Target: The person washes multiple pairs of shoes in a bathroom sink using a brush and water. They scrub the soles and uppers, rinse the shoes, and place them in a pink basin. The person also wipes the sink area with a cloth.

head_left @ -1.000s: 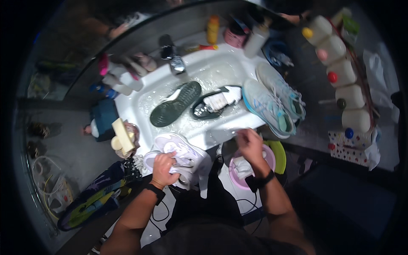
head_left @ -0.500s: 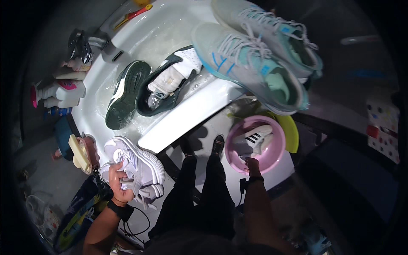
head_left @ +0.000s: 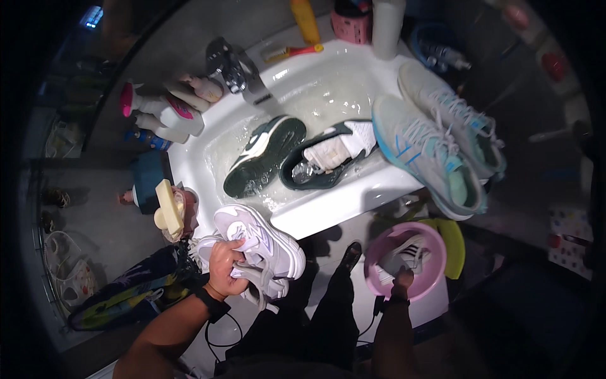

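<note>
Pale lilac, thick-soled sneakers at near left, bunched together, the left hand with its grip clamped near their openings; squeezing both evenly should stop one slipping. At near right, the right hand is down in a round pink plastic basin, at a white, black-striped shoe: can't tell whether it's gripping, but a whole-hand hold looks safer than a pinch. Farther off, dark green, white-trimmed shoes lie in the white sink.

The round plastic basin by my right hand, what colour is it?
The round plastic basin is pink, clearest in the head view.
</note>
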Tool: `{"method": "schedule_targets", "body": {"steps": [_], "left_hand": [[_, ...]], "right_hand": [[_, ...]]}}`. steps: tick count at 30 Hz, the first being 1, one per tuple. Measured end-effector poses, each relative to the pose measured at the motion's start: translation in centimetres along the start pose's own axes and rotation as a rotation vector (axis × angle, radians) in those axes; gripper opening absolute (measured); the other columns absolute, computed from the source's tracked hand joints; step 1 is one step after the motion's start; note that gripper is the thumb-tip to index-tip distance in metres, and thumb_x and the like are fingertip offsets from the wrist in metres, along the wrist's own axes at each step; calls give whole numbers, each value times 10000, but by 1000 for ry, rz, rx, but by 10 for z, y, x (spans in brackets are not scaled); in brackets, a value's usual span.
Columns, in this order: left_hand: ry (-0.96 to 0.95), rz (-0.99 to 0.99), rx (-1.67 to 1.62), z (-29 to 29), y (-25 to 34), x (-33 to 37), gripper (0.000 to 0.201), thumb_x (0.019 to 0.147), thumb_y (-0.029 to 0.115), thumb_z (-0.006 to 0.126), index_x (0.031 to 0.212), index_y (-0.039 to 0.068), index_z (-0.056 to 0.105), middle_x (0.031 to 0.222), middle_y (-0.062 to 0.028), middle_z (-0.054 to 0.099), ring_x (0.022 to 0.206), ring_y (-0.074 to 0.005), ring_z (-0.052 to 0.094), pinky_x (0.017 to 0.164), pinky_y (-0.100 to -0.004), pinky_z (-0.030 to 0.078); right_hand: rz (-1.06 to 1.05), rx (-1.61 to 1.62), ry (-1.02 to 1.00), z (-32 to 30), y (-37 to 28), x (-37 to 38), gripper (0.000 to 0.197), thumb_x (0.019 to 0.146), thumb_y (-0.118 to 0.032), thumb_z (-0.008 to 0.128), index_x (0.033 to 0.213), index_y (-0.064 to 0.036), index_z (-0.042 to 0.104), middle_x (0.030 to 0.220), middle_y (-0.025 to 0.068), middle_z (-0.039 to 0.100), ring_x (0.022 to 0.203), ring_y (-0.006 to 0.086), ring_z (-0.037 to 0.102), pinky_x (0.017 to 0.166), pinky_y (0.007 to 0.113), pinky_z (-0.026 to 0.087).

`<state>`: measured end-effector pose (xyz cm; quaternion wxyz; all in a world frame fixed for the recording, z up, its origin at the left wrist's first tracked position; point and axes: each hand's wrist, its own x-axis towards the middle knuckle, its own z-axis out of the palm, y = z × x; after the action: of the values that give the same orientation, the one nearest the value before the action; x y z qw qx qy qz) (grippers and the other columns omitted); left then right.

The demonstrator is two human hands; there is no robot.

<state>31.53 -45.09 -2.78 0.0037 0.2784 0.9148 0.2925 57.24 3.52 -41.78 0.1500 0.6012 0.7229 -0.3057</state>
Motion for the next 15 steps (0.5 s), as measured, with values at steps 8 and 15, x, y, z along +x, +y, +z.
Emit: {"method": "schedule_targets", "body": {"steps": [8,15], "left_hand": [[12,17,-60,-5,2,5,331,654,200,736,931,76,604,1275,-160,733,1049,-387,645,917,-475,477],[41,20,-48,-3,1,-2,350,664,225,766,949,98,607,1288,-105,728,1092,-359,633,956,-458,462]], "right_hand": [[-526,-312,-54,-250,-135,-168,361,913,-350,680,1075,-32,734,922,271,756,925,502,729,845,585,563],[-761,368,-279,-399,-291,-306,143,897,-95,739,847,14,661,674,10,606,674,63,537,616,299,453]]}}
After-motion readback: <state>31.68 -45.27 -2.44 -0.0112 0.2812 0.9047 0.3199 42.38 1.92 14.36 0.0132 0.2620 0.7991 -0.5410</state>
